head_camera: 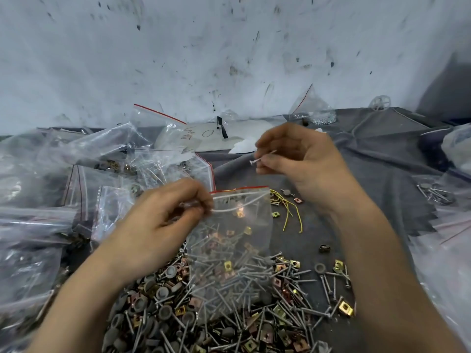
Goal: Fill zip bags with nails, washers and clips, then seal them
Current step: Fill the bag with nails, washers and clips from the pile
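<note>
A scuffed, ink-flecked white wall backs the worktop, which is draped in a grey cloth (377,159) and crowded with hardware. My left hand (163,220) pinches the top left corner of a clear zip bag (234,225), just under its red strip, and holds it above the heap of nails, washers and clips (216,309) at 6 o'clock. My right hand (300,159), raised at 1 o'clock from the bag and apart from it, pinches a single nail (262,157) between thumb and fingertips, head pointing toward the bag.

By my reading this is the filling step. The bag's mouth looks parted, not sealed, and I cannot tell how much already lies inside, since the heap shows through the plastic. The next move calls for bringing the nail down to the opening and slipping it in lengthwise, while the left hand keeps the lips apart so the nail does not snag or pierce the film.

Stuffed bags (51,200) pile up at 9 o'clock. Yellow wires (288,207) lie at 3 o'clock from the bag, and another bag of small metal parts (313,110) stands at 12 o'clock against the wall.
</note>
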Motion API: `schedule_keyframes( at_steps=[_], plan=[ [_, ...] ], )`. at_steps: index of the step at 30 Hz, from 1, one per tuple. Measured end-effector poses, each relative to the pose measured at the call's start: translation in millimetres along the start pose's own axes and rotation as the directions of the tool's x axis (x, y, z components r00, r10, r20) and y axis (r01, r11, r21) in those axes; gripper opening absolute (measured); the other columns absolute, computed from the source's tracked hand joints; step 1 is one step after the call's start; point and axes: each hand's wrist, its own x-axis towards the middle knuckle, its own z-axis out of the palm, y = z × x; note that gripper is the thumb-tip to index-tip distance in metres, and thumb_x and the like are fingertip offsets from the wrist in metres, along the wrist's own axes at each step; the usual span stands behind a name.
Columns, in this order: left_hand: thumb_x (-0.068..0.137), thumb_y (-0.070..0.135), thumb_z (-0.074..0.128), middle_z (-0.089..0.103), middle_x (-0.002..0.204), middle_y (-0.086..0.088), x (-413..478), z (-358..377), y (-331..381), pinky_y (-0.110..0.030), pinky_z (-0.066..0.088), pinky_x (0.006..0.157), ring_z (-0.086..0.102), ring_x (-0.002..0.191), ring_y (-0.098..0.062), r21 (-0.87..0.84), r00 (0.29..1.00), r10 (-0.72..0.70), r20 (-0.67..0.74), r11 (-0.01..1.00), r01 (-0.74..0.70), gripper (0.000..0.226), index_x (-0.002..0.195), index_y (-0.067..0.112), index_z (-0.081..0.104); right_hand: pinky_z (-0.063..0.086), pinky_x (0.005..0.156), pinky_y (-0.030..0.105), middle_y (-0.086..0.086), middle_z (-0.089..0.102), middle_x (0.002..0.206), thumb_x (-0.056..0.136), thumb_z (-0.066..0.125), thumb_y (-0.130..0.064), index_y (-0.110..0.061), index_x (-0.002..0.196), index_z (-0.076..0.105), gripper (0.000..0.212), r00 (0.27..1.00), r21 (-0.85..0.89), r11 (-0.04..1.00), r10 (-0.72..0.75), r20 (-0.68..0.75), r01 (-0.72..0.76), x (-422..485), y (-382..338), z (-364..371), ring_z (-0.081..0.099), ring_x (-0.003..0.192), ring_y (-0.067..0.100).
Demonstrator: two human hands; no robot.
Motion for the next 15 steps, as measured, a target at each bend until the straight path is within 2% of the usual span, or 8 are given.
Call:
schedule_keyframes(
  at_steps=[3, 5, 7, 9, 11, 13, 14, 15],
  plan=[
    [0.078, 0.038, 0.043, 0.064, 0.089, 0.008, 0, 1, 3, -0.039, 0.047, 0.081, 0.062, 0.089, -0.014, -0.01, 1.0, 0.026, -0.003, 1.0, -0.026, 0.026, 0.085, 0.023, 0.062, 0.053, 0.073, 0.023, 0.004, 0.072, 0.079, 0.078, 0.067, 0.006, -0.017, 0.087, 0.066, 0.025, 0.98, -0.208, 0.973, -0.062, 0.188, 0.102, -11, -22, 10, 0.068, 0.076, 0.013],
    [0.079, 0.035, 0.044, 0.064, 0.09, 0.007, 1, 1, 3, -0.036, 0.048, 0.082, 0.062, 0.091, -0.014, -0.014, 0.999, 0.044, -0.016, 0.999, -0.045, 0.023, 0.086, 0.023, 0.062, 0.05, 0.07, 0.017, 0.003, 0.073, 0.084, 0.08, 0.07, -0.002, -0.022, 0.09, 0.067, 0.023, 0.967, -0.233, 0.968, -0.03, 0.252, 0.09, -13, -26, 13, 0.068, 0.077, 0.015],
    [0.081, 0.033, 0.044, 0.064, 0.091, 0.007, 1, 0, 2, -0.029, 0.047, 0.08, 0.061, 0.092, -0.013, 0.005, 0.997, 0.062, -0.038, 0.998, -0.062, 0.022, 0.087, 0.023, 0.062, 0.051, 0.069, 0.016, 0.004, 0.072, 0.088, 0.082, 0.069, -0.004, -0.025, 0.09, 0.068, 0.023, 0.987, -0.168, 0.982, -0.056, 0.15, 0.081, -10, -22, 13, 0.067, 0.077, 0.014],
    [0.081, 0.034, 0.043, 0.064, 0.091, 0.009, 1, -2, 1, -0.028, 0.047, 0.08, 0.061, 0.092, -0.013, -0.017, 0.996, 0.049, -0.072, 0.999, -0.05, 0.023, 0.088, 0.024, 0.062, 0.052, 0.066, 0.019, 0.004, 0.07, 0.083, 0.085, 0.063, -0.002, -0.024, 0.086, 0.067, 0.023, 0.998, -0.144, 0.989, -0.044, -0.054, 0.036, -1, -5, 8, 0.062, 0.068, 0.01],
    [0.081, 0.034, 0.043, 0.064, 0.092, 0.009, 0, -3, 0, -0.034, 0.05, 0.082, 0.062, 0.092, -0.015, -0.039, 0.994, 0.04, -0.101, 0.998, -0.044, 0.023, 0.088, 0.025, 0.062, 0.048, 0.064, 0.023, 0.0, 0.065, 0.073, 0.087, 0.058, 0.001, -0.022, 0.082, 0.066, 0.025, 0.983, -0.253, 0.962, 0.063, -0.172, -0.106, 7, 25, 2, 0.056, 0.063, 0.011],
    [0.081, 0.033, 0.042, 0.065, 0.091, 0.007, 0, -3, 0, -0.042, 0.051, 0.081, 0.063, 0.092, -0.018, -0.034, 0.992, 0.044, -0.116, 0.998, -0.049, 0.022, 0.089, 0.026, 0.062, 0.044, 0.063, 0.019, -0.003, 0.06, 0.072, 0.089, 0.059, -0.005, -0.019, 0.087, 0.069, 0.018, 0.959, -0.487, 0.826, 0.257, -0.121, -0.283, 10, 63, -1, 0.052, 0.065, 0.009],
    [0.081, 0.033, 0.042, 0.065, 0.091, 0.006, 0, -3, 0, -0.044, 0.051, 0.08, 0.063, 0.092, -0.018, -0.031, 0.992, 0.048, -0.121, 0.998, -0.052, 0.022, 0.089, 0.027, 0.062, 0.044, 0.065, 0.018, -0.002, 0.062, 0.077, 0.091, 0.06, -0.011, -0.017, 0.094, 0.072, 0.014, 0.933, -0.6, 0.732, 0.352, -0.073, -0.323, 9, 81, -1, 0.054, 0.071, 0.01],
    [0.082, 0.032, 0.042, 0.065, 0.091, 0.006, 0, -3, 0, -0.043, 0.05, 0.079, 0.063, 0.091, -0.019, -0.027, 0.991, 0.051, -0.122, 0.998, -0.055, 0.022, 0.089, 0.027, 0.062, 0.046, 0.074, 0.021, 0.0, 0.066, 0.089, 0.092, 0.06, -0.017, -0.016, 0.101, 0.073, 0.016, 0.903, -0.676, 0.658, 0.43, -0.024, -0.332, 7, 98, 1, 0.059, 0.082, 0.013]
  ],
)
